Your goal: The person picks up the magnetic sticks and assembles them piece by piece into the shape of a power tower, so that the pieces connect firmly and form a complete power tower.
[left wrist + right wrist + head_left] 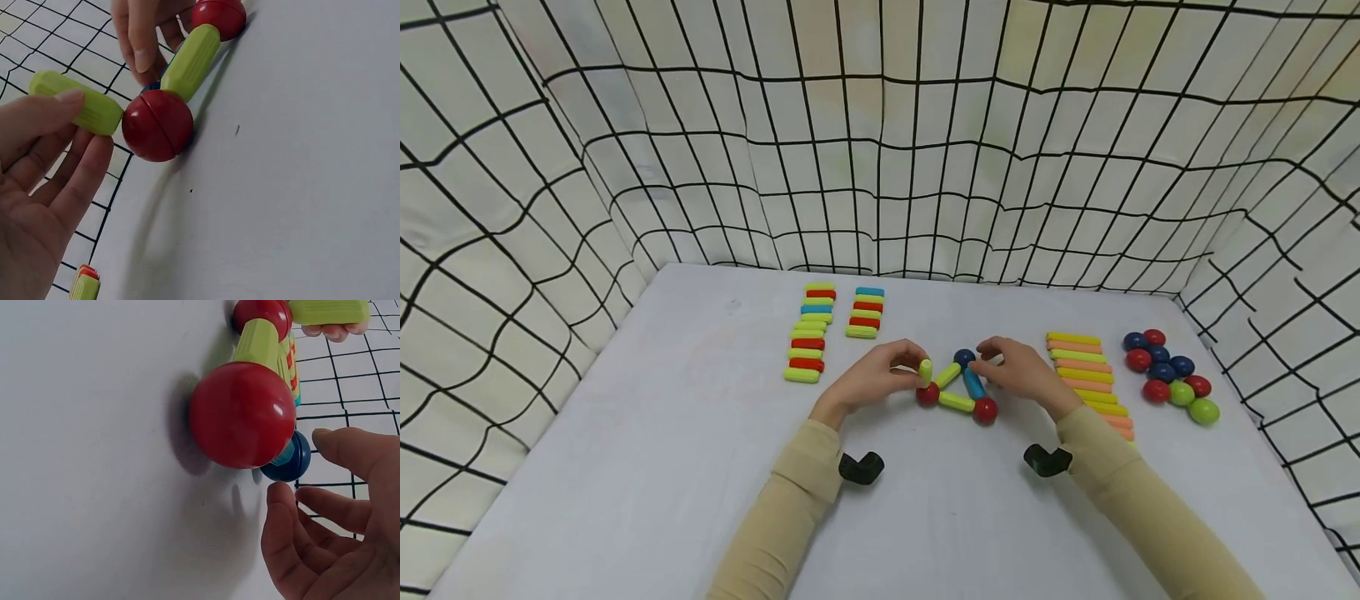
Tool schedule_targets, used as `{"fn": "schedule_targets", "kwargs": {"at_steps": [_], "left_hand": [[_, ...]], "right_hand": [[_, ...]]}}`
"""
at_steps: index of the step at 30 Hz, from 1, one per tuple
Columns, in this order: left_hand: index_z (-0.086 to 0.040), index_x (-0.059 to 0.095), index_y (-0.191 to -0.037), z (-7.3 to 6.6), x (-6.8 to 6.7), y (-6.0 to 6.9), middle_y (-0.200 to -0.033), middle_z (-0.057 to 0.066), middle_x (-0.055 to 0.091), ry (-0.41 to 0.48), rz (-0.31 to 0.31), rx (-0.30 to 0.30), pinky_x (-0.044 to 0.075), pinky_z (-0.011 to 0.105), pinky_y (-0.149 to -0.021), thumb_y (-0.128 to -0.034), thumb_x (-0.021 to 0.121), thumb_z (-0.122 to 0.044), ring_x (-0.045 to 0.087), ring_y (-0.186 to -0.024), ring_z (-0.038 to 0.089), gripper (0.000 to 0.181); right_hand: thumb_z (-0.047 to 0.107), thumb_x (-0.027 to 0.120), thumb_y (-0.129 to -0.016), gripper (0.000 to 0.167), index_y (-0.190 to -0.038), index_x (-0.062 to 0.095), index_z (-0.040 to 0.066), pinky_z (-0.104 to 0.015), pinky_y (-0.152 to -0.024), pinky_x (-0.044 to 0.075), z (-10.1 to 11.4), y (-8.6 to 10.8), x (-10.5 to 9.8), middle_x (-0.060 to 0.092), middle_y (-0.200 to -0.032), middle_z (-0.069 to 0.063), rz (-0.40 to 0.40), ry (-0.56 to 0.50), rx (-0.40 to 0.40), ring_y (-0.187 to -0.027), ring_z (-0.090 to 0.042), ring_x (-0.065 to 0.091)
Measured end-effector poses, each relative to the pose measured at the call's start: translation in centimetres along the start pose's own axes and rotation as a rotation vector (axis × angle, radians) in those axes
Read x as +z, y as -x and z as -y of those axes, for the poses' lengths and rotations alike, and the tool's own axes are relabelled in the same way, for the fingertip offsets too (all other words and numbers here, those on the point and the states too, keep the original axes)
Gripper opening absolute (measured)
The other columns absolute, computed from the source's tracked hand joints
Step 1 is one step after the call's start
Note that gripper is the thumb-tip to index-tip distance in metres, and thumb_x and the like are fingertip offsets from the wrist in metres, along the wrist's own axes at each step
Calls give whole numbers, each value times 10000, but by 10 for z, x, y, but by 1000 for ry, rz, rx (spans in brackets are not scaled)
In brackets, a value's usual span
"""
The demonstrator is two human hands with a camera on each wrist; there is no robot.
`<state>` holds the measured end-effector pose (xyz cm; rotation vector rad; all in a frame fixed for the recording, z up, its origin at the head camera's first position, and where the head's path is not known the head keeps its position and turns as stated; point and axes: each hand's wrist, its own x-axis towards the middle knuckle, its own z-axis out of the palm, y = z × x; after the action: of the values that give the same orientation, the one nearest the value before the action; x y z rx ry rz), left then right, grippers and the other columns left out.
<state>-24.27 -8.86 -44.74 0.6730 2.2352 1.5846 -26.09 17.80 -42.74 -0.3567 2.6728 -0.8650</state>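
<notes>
A flat triangle of sticks and balls lies on the white table. It has a left red ball (928,394), a front red ball (986,410) and a dark blue ball (964,357). Two lime sticks (957,402) and a blue stick (973,383) join them. My left hand (883,371) pinches another lime stick (81,103) between thumb and fingers. That stick stands up over the left red ball, its lower end against it. Beside the blue ball is my right hand (1018,371); in the right wrist view its thumb and fingers are spread apart, holding nothing.
Two columns of short coloured sticks (807,343) lie at the back left. Longer yellow, orange and lime sticks (1082,375) line up to the right, partly behind my right forearm. Several loose balls (1159,354) sit beyond them. Black netting (880,137) encloses the table's back and sides.
</notes>
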Motion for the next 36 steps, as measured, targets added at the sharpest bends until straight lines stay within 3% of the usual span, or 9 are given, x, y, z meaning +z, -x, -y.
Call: {"fn": "schedule_targets", "kwargs": {"at_steps": [6,12,15,20,22,25,30,33,36], "left_hand": [[-51,618,-1200,-1,4,-2,-1170,29,613,-15,52,72,490,304,-963,-945,632,-66,567,-1119,184,255],[-29,618,-1218,-7,4,0,-1180,39,621,-57,61,68,479,296,-978,-944,624,-42,571,-1103,179,274],[-62,624,-1224,0,2,-1,-1193,37,623,-131,-49,31,476,310,-987,-946,613,-47,573,-1112,181,279],[-65,614,-1246,7,-6,1,-1261,88,585,-311,-404,-91,439,386,-1032,-938,594,-21,533,-1188,256,312],[-53,589,-1280,10,-11,1,-1299,109,552,-367,-489,-141,412,407,-1058,-933,594,-14,498,-1223,278,349],[-31,542,-1328,13,-17,0,-1351,133,514,-416,-517,-194,368,417,-1098,-932,594,-12,453,-1269,287,400],[1,543,-1321,15,-21,-2,-1329,162,534,-499,-494,-252,383,439,-1081,-923,602,-3,454,-1247,329,402],[22,607,-1253,13,-20,-3,-1232,185,577,-566,-506,-273,429,443,-1017,-903,612,22,494,-1148,355,350],[31,645,-1206,10,-18,-4,-1157,197,597,-602,-513,-309,459,433,-963,-889,634,24,523,-1070,355,318]], "right_hand": [[274,601,-977,478,-1399,510,68,-390,-856,548,4,-9,0,553,-1333,-182,33,31,-92,-1058,-321,595],[190,587,-982,395,-1357,561,69,-450,-915,513,4,-17,-1,572,-1318,-170,90,110,-204,-1024,-302,585],[201,588,-980,356,-1308,591,62,-429,-895,516,3,-19,-2,599,-1264,-159,84,138,-173,-1013,-292,583],[284,609,-959,352,-1197,622,25,-389,-827,521,3,-18,-8,642,-1124,-159,32,176,-22,-952,-281,574],[325,619,-947,381,-1140,631,-3,-365,-775,520,4,-16,-11,647,-1040,-151,18,203,33,-899,-272,567],[388,617,-939,434,-1054,662,-28,-320,-687,500,3,-13,-14,648,-869,-107,26,260,80,-800,-239,562],[459,559,-965,466,-858,718,34,-264,-576,468,2,-9,-17,618,-634,-29,154,231,73,-611,-174,565],[441,555,-973,437,-829,713,59,-261,-578,480,1,-7,-19,631,-645,-22,185,167,70,-595,-167,573],[385,576,-971,381,-987,694,23,-277,-628,505,0,-8,-21,663,-774,-56,151,141,61,-662,-175,588]]}}
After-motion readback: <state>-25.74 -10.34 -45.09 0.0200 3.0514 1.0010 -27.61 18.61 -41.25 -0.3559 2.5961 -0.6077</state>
